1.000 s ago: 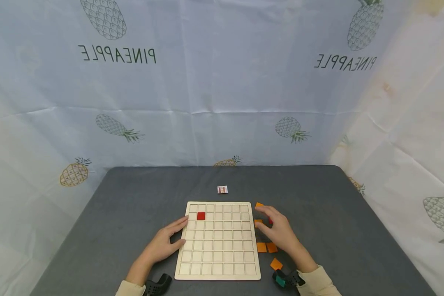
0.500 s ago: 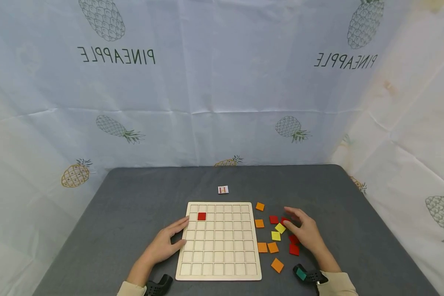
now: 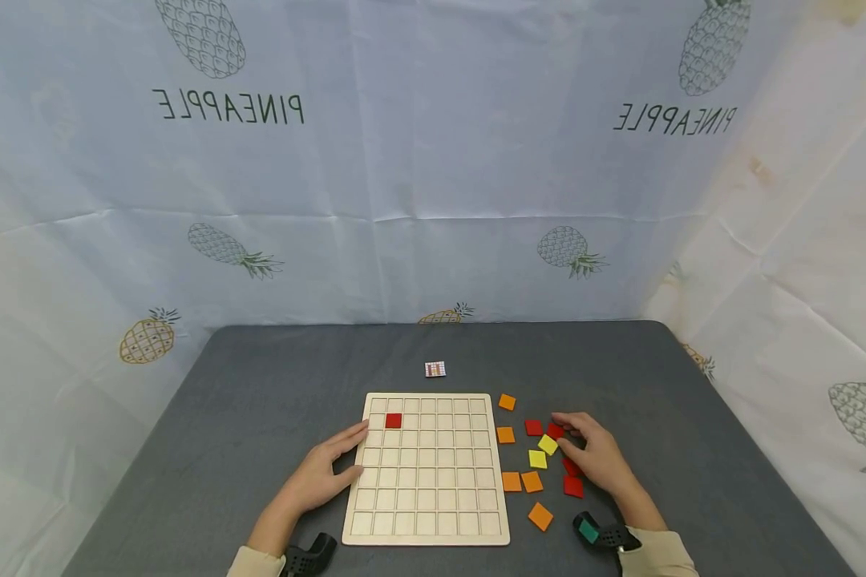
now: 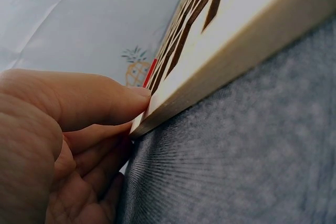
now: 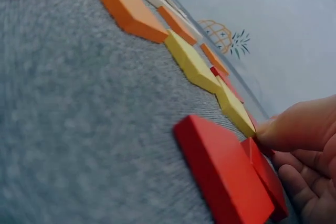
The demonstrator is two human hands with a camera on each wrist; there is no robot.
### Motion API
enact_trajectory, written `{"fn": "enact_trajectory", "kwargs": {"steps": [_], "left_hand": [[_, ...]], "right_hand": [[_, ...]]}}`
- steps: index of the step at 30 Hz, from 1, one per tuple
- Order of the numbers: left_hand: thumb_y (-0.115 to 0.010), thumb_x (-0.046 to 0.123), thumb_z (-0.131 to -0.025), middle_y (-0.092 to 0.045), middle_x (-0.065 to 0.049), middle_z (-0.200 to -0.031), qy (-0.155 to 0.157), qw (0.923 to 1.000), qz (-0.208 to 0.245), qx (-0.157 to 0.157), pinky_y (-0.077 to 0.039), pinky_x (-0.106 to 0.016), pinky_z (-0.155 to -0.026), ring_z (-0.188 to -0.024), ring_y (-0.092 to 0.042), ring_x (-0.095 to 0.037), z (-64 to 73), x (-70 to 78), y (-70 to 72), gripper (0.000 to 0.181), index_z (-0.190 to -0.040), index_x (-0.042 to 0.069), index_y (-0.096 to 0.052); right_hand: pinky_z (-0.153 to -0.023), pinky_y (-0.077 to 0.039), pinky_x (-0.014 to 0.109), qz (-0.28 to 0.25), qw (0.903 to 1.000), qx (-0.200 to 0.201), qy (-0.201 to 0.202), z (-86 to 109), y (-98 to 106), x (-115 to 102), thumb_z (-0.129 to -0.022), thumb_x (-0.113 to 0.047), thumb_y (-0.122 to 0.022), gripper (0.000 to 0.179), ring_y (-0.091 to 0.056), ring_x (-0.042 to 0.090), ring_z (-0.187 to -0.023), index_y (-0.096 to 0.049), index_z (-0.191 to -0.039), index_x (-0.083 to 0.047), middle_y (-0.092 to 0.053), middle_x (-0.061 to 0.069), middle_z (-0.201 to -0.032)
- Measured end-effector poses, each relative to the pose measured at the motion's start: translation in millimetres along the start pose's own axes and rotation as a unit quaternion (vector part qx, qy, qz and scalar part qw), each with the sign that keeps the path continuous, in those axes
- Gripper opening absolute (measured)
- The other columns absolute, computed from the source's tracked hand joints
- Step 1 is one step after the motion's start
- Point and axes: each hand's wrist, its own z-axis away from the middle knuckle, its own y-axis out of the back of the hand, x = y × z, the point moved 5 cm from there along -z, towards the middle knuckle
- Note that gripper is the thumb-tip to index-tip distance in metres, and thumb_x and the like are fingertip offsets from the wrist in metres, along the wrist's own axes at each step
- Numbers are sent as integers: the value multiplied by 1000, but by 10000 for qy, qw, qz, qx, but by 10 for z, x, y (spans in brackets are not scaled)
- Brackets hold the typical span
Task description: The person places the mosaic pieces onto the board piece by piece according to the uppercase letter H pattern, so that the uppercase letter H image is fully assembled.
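Observation:
In the head view, my left hand (image 3: 322, 473) rests against the left edge of a pale wooden grid board (image 3: 426, 539), its fingers extended; in the left wrist view the thumb (image 4: 113, 100) touches the board's rim. One red tile (image 3: 393, 421) sits in a cell of the board's second row from the top. My right hand (image 3: 597, 455) is among loose tiles to the right, with finger and thumb at opposite edges of a red tile (image 3: 555, 431). The thumb (image 5: 294, 127) partly hides that tile in the right wrist view. A yellow tile (image 3: 548, 445) lies beside the thumb.
Several orange tiles (image 3: 540, 517) lie along the board's right side. Another yellow tile (image 3: 537, 459) and more red tiles (image 3: 573, 486) lie near my right hand. A small patterned card (image 3: 435, 369) lies beyond the board on the dark grey table (image 3: 296, 369).
My right hand has moved right from over the tiles beside the board, then lowered so finger and thumb meet the red tile's edges. The left hand and board stay put.

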Motion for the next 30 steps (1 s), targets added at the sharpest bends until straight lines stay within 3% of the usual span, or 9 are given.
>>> {"fn": "enact_trajectory", "kwargs": {"steps": [11,30], "left_hand": [[-65,22,-89,-41,-1,-149,-119,9999,-49,36,-36,-52,-105,-137,-38,-28,-22,19,29,57,-140,6,-47],[-65,24,-88,-43,0,-148,-199,9997,-112,85,-40,-48,-102,-135,-41,-28,25,15,27,57,-139,5,-49]], "right_hand": [[-79,-50,37,197,9996,-171,112,-57,8,4,-85,-4,-66,38,-59,22,-96,-64,-123,-8,-59,3,-111],[-75,-50,32,413,9991,66,-87,-5,-28,33,-82,-6,-70,36,-56,15,-89,-67,-118,-10,-58,0,-105]]}}
